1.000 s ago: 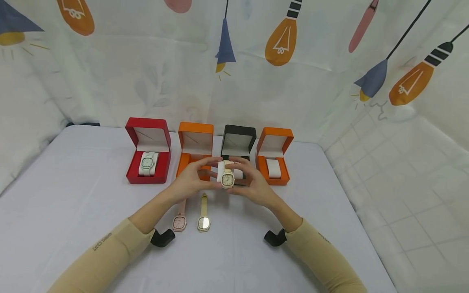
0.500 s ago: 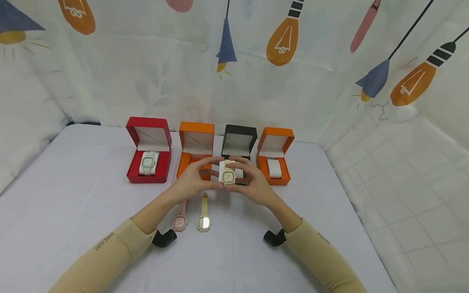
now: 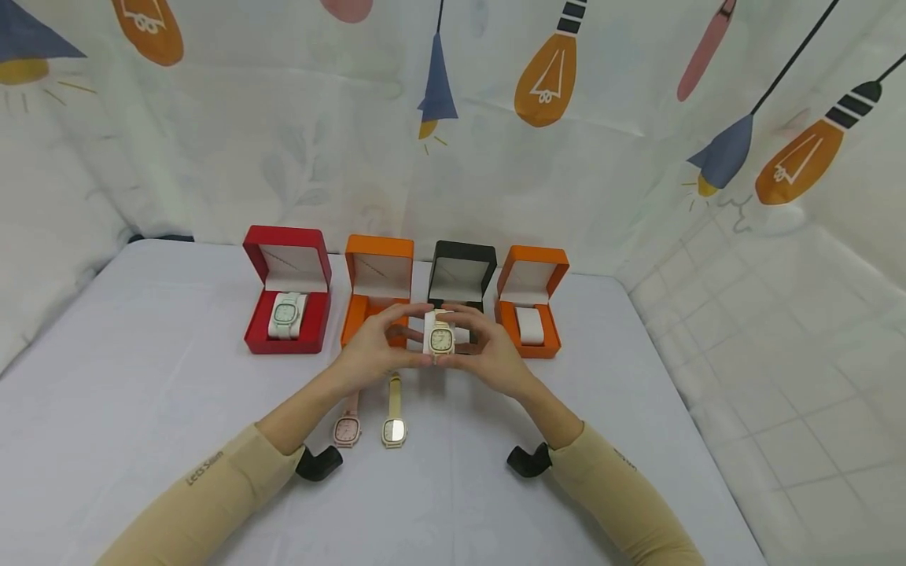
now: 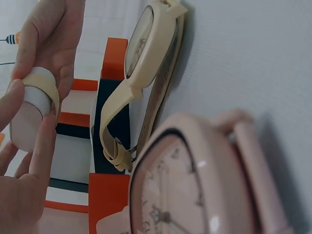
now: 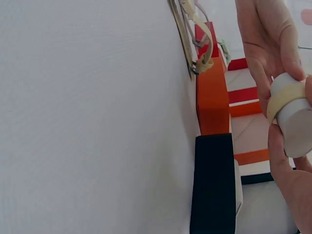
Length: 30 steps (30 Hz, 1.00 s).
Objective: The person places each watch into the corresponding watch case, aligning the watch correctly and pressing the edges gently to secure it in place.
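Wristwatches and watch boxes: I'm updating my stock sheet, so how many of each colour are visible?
Pink wristwatch: 1
Cream wristwatches: 2
White wristwatch: 1
Red watch box: 1
Orange watch boxes: 2
Black watch box: 1
Total: 8

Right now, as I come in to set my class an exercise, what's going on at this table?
A person's left grip and right grip hold a cream wristwatch wrapped around a white cushion, in front of the open black watch box. The red watch box holds a pale wristwatch, while the rightmost orange watch box holds a bare cushion. A pink wristwatch and a yellow-strapped wristwatch lie in front on the white tablecloth.
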### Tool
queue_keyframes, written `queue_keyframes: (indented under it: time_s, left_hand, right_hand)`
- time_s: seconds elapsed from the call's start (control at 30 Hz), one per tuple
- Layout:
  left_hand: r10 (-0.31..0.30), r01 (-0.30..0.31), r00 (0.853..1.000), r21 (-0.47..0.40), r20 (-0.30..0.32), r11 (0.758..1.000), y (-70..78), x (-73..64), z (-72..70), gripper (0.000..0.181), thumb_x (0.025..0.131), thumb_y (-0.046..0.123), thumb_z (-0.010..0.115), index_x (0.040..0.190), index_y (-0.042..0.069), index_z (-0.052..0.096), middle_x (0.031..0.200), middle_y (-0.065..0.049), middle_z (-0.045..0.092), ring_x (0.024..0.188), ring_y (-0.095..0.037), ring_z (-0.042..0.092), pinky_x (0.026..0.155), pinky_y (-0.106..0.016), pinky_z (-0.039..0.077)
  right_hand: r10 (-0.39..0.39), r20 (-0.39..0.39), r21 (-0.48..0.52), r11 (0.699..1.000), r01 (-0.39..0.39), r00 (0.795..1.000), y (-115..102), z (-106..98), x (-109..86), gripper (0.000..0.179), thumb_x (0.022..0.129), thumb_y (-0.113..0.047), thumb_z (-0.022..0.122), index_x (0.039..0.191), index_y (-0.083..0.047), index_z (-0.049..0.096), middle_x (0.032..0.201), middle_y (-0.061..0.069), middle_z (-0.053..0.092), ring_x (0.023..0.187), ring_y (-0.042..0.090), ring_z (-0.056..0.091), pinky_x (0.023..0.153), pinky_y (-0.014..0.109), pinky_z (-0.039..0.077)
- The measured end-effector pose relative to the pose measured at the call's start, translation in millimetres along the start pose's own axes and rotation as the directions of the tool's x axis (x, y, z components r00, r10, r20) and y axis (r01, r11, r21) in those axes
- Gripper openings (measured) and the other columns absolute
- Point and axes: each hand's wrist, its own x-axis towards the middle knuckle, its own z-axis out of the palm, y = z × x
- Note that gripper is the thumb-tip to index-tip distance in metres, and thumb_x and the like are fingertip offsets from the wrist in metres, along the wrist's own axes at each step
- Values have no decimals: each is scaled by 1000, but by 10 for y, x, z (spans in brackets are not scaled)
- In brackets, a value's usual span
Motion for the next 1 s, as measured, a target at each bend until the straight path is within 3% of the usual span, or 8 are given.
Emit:
queue_keyframes:
  time_s: [0.2, 0.33, 0.47, 0.77, 1.0]
  left_hand:
    - [19, -19, 1000, 18, -15, 1000, -28, 4, 10, 73, 82, 15, 89, 147, 22, 56, 135, -2, 53, 113, -29, 63, 81, -37, 61]
    - [-1, 1, 1000, 20, -17, 1000, -38, -4, 17, 74, 82, 15, 89, 148, 22, 55, 137, -3, 53, 116, -32, 62, 81, -36, 61]
    - [-34, 34, 999, 7, -10, 999, -35, -17, 21, 76, 83, 14, 88, 150, 22, 53, 140, -4, 51, 120, -38, 60, 83, -36, 61]
    - [-13, 12, 1000, 56, 27, 998, 16, -30, 9, 84, 81, 8, 89, 153, 14, 47, 139, -8, 50, 116, -36, 62, 84, -34, 60]
    - [-26, 25, 1000, 117, 4, 993, 31, -35, -28, 81, 81, 8, 89, 151, 12, 49, 136, -7, 53, 116, -36, 63, 83, -34, 61]
  right_hand:
    - [49, -6, 14, 999, -49, 999, -3, 5, 15, 60, 86, 9, 78, 141, -3, 58, 147, 8, 53, 131, 28, 51, 101, 48, 52]
    - [46, -7, 20, 999, -46, 999, 18, 11, 15, 59, 86, 10, 78, 140, -2, 58, 145, 8, 54, 134, 28, 48, 110, 57, 41]
    - [29, -10, 14, 999, -29, 1000, 28, 24, 15, 57, 86, 7, 79, 139, -5, 60, 143, 7, 56, 134, 26, 47, 117, 56, 31]
    - [80, -1, 44, 996, -79, 997, -3, 57, -10, 59, 88, -3, 81, 142, -14, 60, 146, 0, 55, 133, 27, 50, 105, 50, 48]
    - [109, 22, 76, 991, -111, 994, 15, 54, -22, 64, 89, -2, 80, 147, -13, 55, 152, 0, 49, 135, 27, 51, 99, 39, 53]
